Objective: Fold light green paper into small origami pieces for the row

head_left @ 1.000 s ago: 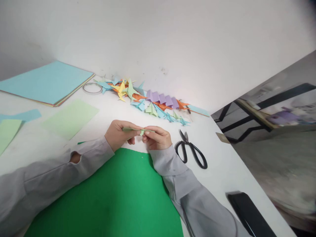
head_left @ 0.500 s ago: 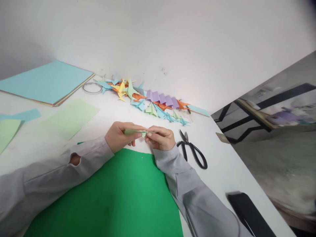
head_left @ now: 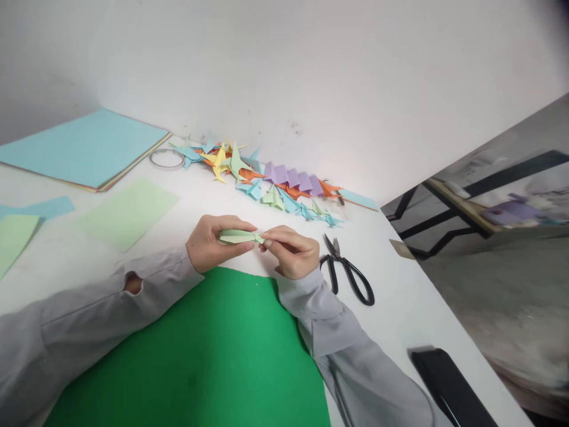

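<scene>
Between my two hands is a small folded piece of light green paper, held above the table just past the far edge of the green mat. My left hand is closed around its left part, thumb below and fingers above. With thumb and forefinger, my right hand pinches the narrow right end. Part of the paper is hidden by the fingers. Beyond the hands lies a row of folded paper cranes in several colours, with a pleated purple paper among them.
Black-handled scissors lie right of my right hand. A black phone-like object is near the right edge. At left are a light green sheet, blue paper strips, a tape roll and a stack of coloured paper.
The folded green paper has turned so more of its long side shows. My left fingers have shifted on it, and my right hand has moved slightly right and down.
</scene>
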The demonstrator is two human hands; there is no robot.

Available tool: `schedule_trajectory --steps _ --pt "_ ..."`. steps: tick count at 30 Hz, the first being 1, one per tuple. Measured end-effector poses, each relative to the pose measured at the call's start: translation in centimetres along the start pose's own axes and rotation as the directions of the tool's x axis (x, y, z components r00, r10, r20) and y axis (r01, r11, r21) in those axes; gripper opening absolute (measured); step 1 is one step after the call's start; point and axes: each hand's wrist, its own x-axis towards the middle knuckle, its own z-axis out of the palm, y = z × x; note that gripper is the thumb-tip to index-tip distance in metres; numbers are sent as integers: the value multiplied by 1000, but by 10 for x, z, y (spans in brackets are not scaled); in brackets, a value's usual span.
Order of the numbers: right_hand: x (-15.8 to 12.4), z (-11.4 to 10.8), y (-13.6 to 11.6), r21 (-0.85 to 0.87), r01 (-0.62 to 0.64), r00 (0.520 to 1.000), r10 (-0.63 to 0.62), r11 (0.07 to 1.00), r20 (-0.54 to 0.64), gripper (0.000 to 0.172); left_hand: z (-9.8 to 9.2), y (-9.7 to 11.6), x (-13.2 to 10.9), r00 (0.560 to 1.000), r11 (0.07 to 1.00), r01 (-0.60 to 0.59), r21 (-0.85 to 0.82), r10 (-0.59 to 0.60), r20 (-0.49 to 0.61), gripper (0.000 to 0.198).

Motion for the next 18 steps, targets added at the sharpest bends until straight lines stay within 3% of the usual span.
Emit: schedule_trajectory --steps 6,10,18 --pt "-2 -2 1 -130 109 994 -106 986 29 20 -10 -4 4 992 984 68 -165 -49 118 49" --pt "-3 -1 -3 -242 235 968 -206 941 141 25 -10 -4 8 979 995 86 52 -94 182 28" --pt "-2 1 -10 -339 256 964 -211 905 164 25 -6 1 10 965 957 64 284 -132 225 30"
